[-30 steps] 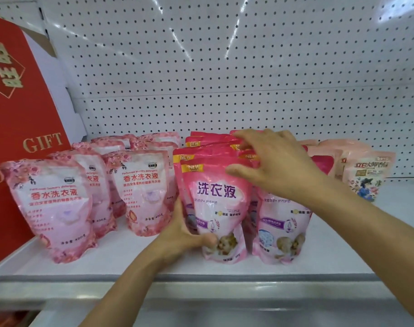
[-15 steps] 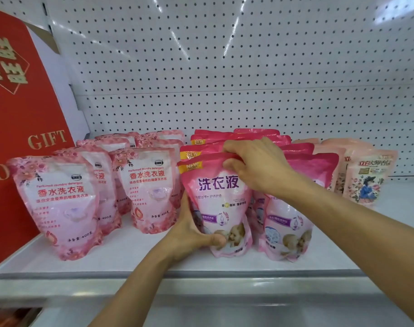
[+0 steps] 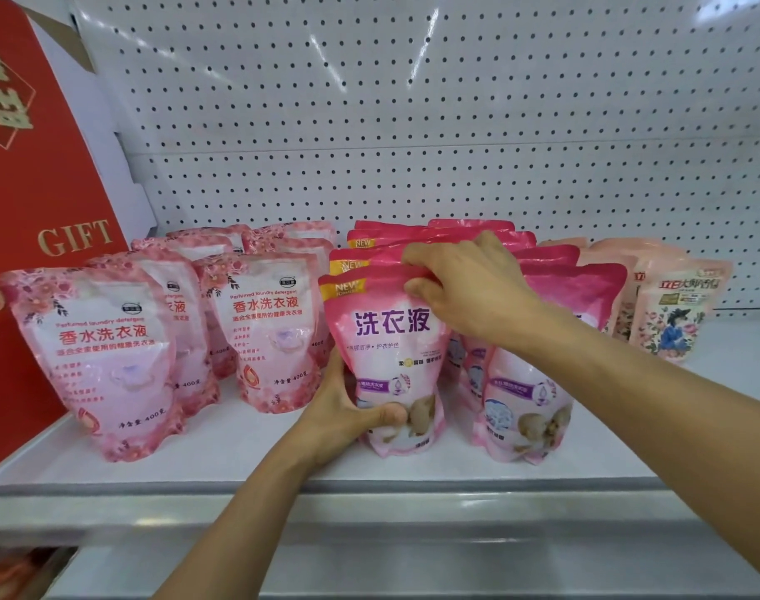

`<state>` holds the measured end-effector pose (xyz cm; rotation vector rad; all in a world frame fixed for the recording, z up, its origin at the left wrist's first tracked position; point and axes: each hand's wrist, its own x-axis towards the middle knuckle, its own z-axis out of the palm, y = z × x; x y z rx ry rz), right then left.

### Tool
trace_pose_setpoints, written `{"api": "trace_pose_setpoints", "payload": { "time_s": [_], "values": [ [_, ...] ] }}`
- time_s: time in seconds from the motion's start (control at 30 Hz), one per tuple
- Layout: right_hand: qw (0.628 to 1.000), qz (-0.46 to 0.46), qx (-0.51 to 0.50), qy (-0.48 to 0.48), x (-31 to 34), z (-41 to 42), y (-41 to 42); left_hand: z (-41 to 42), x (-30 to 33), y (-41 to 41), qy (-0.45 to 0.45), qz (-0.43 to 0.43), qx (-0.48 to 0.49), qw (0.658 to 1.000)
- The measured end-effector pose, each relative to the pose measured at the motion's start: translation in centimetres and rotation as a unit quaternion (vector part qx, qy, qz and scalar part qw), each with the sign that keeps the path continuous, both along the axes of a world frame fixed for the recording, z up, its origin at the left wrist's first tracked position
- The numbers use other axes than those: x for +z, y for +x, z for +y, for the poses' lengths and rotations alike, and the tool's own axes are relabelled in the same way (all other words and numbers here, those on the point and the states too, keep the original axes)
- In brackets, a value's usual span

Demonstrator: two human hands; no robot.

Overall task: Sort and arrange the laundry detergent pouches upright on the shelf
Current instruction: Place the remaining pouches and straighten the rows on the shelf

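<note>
**Both hands on the front pink pouch**

While I watched through the head camera, the front pink pouch (image 3: 391, 339) stood upright near the front edge of the shelf (image 3: 239, 461), first in a row of matching pouches. The left hand (image 3: 347, 420) gripped its lower left side, thumb across the front. The right hand (image 3: 469, 288) pinched its top edge. Pale floral pouches (image 3: 105, 361) stood to the left, beside a red gift box (image 3: 32, 201).
</note>
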<state>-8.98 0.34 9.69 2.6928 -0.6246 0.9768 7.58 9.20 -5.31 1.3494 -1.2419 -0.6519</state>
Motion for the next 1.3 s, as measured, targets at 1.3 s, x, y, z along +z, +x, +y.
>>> {"api": "trace_pose_setpoints", "payload": {
  "time_s": [1.3],
  "values": [
    [0.832, -0.306, 0.076, 0.456, -15.2, 5.9, -0.9, -0.3, -0.9, -3.7, -0.143, 0.163, 0.276, 0.936]
  ]
}}
